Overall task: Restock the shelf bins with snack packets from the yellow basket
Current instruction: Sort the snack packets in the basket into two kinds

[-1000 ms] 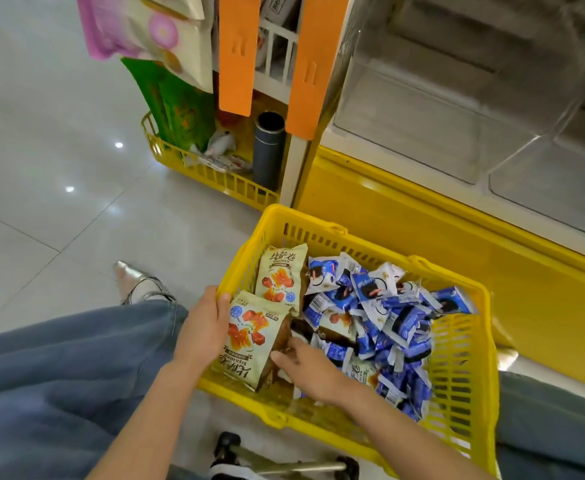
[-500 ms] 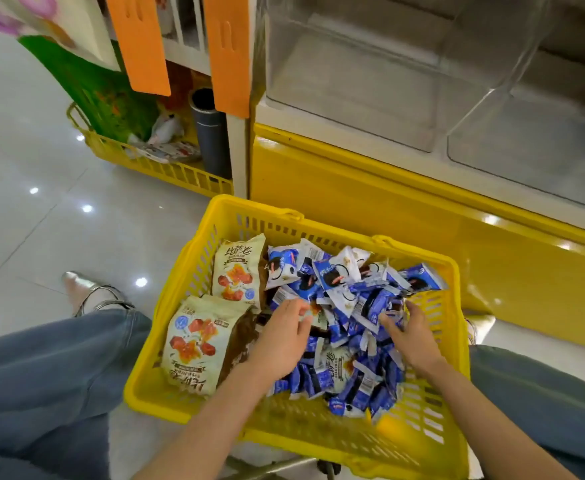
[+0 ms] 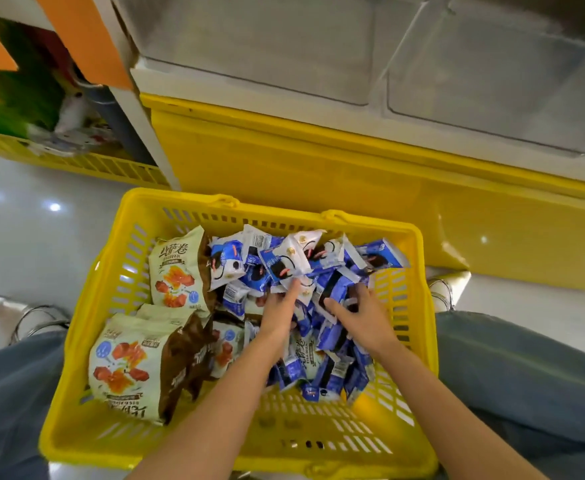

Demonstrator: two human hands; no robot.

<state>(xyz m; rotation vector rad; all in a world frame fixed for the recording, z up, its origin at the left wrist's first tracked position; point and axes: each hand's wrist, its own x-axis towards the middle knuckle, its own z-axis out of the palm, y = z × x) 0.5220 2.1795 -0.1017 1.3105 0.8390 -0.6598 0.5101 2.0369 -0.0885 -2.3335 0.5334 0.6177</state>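
**Both hands deep in the blue packets**

Head view, looking straight down into the yellow basket (image 3: 86, 299), which sits between the person's knees. Both forearms reach in from the near edge and meet over the heap of blue-and-white packets (image 3: 246, 261) that fills the basket's far right part.

The left hand (image 3: 280, 306) lies back-up on the heap. Its fingers point away from the body and the tips slip under a white packet, so whether they pinch anything I cannot tell. The right hand (image 3: 364, 317) is just beside it, nearly touching. Its thumb is spread toward the left hand, and its fingers are curled down round a few of the blue packets, gripping them within the pile. More blue packets lie under and behind both wrists.

Left of the left hand lie the big cream packets. One cream packet (image 3: 176, 268) stands against the basket's far left wall. A larger cream packet (image 3: 128, 365) lies flat nearer the body, with a brown-sided one against it.

Beyond the fingertips and higher up are the clear shelf bins (image 3: 267, 46), two side by side. They sit over a yellow shelf base (image 3: 319, 161) that the basket's far rim almost meets. Far off to the left of the hands, a second basket (image 3: 76, 161) sits on the shiny floor (image 3: 24, 220). Blue jeans (image 3: 526, 375) flank the basket on both sides, and a silver shoe (image 3: 24, 317) shows well left of the left hand.
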